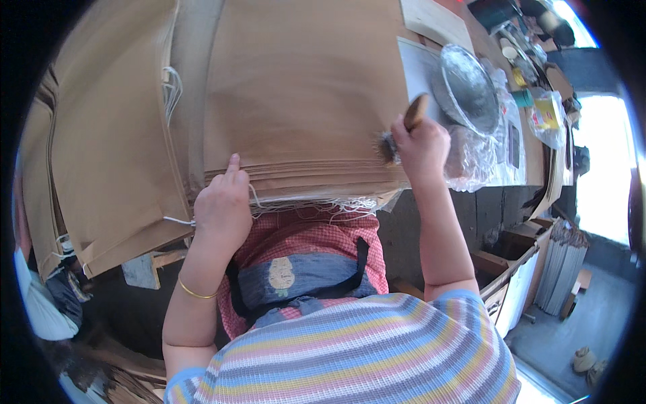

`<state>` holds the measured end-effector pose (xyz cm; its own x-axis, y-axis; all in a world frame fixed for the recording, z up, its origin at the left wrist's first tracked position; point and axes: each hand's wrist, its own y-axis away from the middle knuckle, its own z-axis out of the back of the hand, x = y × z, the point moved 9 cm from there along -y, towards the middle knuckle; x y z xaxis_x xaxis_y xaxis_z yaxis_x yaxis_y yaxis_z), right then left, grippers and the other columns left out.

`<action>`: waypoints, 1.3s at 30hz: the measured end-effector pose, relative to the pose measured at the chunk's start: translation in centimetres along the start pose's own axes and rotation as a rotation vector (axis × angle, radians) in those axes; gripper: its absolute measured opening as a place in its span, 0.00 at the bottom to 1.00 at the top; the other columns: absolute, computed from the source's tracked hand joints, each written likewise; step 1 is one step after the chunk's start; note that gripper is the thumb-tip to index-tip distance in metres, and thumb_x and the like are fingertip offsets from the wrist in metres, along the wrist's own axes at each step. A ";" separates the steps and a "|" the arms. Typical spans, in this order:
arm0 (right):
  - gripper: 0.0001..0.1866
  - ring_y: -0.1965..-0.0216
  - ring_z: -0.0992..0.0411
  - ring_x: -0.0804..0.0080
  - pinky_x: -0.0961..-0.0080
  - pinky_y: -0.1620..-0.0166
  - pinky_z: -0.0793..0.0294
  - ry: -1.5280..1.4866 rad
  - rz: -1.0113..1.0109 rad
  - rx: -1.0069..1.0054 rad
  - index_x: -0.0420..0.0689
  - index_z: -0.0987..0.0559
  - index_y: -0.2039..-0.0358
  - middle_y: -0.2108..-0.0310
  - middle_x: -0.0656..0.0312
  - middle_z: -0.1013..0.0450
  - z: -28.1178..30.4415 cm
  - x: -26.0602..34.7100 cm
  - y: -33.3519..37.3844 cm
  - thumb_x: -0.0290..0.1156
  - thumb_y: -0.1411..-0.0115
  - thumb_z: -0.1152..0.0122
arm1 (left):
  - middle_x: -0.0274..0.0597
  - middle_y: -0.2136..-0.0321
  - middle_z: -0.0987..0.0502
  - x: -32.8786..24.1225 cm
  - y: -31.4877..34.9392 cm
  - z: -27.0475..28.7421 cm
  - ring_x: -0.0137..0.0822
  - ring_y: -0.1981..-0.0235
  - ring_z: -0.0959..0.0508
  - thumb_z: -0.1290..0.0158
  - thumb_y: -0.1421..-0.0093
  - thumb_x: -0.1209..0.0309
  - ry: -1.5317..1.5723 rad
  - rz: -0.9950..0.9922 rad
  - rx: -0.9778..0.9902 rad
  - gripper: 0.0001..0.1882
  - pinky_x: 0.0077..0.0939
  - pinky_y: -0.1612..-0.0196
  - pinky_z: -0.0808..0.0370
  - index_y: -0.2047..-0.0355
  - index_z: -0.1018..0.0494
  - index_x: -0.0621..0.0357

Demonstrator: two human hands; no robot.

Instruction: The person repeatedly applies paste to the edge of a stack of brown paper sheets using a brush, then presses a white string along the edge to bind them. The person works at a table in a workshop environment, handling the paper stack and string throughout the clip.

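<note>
A stack of brown paper sheets point(303, 87) lies in front of me, its near edges fanned in thin steps. My left hand point(223, 205) rests on the stack's near left corner, index finger stretched onto the paper and the other fingers curled under. Beside that hand a white cord point(254, 195) loops over the edge. My right hand point(424, 149) is closed around a brush with a wooden handle point(416, 111). The dark bristles point(386, 148) are at the right side of the fanned edges; whether they touch the paper is blurred.
A metal basin point(465, 91) with whitish residue stands to the right, beside crumpled clear plastic point(469, 158). More brown paper piles with white cords point(121, 135) lie at the left. White strings point(336, 207) hang along the table's near edge. Cardboard boxes point(505, 252) stand on the floor at right.
</note>
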<state>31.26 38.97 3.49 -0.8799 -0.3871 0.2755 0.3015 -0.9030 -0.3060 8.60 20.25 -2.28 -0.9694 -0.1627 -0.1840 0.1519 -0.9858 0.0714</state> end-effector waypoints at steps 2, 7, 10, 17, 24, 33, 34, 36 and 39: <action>0.19 0.83 0.30 0.53 0.63 0.76 0.32 -0.096 0.050 -0.037 0.37 0.26 0.84 0.87 0.50 0.32 0.1 0.7 -0.2 0.40 0.48 0.38 | 0.55 0.45 0.32 -0.2 -0.2 -0.1 0.44 0.63 0.24 0.50 0.51 0.78 -0.025 -0.001 0.012 0.09 0.36 0.61 0.24 0.66 0.32 0.62; 0.08 0.82 0.37 0.86 0.88 0.77 0.41 -1.246 -0.317 -0.077 0.43 0.18 0.72 0.81 0.70 0.29 3.7 -6.0 0.8 0.34 0.43 0.37 | 0.57 0.45 0.32 -0.2 0.1 -0.1 0.46 0.63 0.24 0.50 0.49 0.79 0.027 -0.002 0.007 0.07 0.37 0.61 0.25 0.68 0.33 0.63; 0.09 0.76 0.33 0.83 0.87 0.71 0.34 -0.852 -0.302 -0.467 0.38 0.18 0.65 0.74 0.67 0.25 10.1 -12.9 3.5 0.31 0.40 0.39 | 0.57 0.49 0.29 -0.4 0.6 1.2 0.47 0.65 0.24 0.50 0.46 0.78 0.137 -0.055 -0.106 0.04 0.38 0.63 0.26 0.70 0.33 0.63; 0.24 0.62 0.27 0.58 0.68 0.57 0.26 0.190 0.190 -0.125 0.45 0.20 0.57 0.62 0.58 0.26 9.3 -10.5 8.7 0.10 0.55 0.46 | 0.44 0.80 0.27 -4.7 4.4 7.2 0.37 0.77 0.25 0.45 0.47 0.79 0.750 -0.174 0.005 0.03 0.25 0.75 0.33 0.76 0.28 0.64; 0.08 0.63 0.27 0.60 0.67 0.61 0.29 -1.228 0.432 0.833 0.38 0.23 0.61 0.67 0.54 0.27 0.3 11.0 16.2 0.25 0.42 0.43 | 0.46 0.83 0.28 -9.0 4.4 10.6 0.43 0.81 0.25 0.42 0.53 0.81 0.722 -0.363 -0.054 0.04 0.31 0.78 0.31 0.75 0.26 0.65; 0.11 0.74 0.30 0.76 0.79 0.70 0.31 -0.796 0.119 0.461 0.41 0.18 0.65 0.77 0.63 0.27 7.1 -2.3 6.5 0.16 0.48 0.40 | 0.39 0.78 0.25 1.4 3.6 13.6 0.26 0.77 0.28 0.43 0.48 0.80 0.590 -0.052 -0.278 0.03 0.21 0.74 0.33 0.72 0.24 0.66; 0.08 0.73 0.30 0.78 0.80 0.69 0.31 -0.767 0.086 0.410 0.39 0.18 0.66 0.76 0.63 0.27 6.5 -3.2 4.8 0.18 0.47 0.41 | 0.39 0.78 0.25 2.3 2.0 13.0 0.25 0.76 0.28 0.43 0.47 0.79 0.611 -0.010 -0.273 0.03 0.21 0.73 0.32 0.72 0.24 0.67; 0.06 0.73 0.30 0.80 0.81 0.68 0.31 -0.723 -0.020 0.413 0.36 0.19 0.68 0.76 0.62 0.25 3.3 -4.3 2.1 0.20 0.46 0.40 | 0.38 0.78 0.24 3.9 -1.4 10.5 0.24 0.76 0.28 0.44 0.46 0.79 0.648 0.039 -0.230 0.04 0.21 0.72 0.31 0.71 0.24 0.68; 0.07 0.74 0.30 0.79 0.78 0.68 0.30 -0.641 -0.118 0.490 0.36 0.21 0.70 0.77 0.60 0.24 -4.6 -9.0 1.8 0.27 0.47 0.38 | 0.40 0.76 0.23 5.1 -5.4 3.4 0.27 0.76 0.27 0.44 0.47 0.78 0.705 0.056 -0.184 0.04 0.22 0.71 0.30 0.71 0.23 0.66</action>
<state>38.04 41.73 -3.74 -0.5793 -0.1811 0.7948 0.4769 -0.8660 0.1502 2.16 24.87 -0.27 -0.6140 -0.1400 -0.7767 0.2876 -0.9562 -0.0550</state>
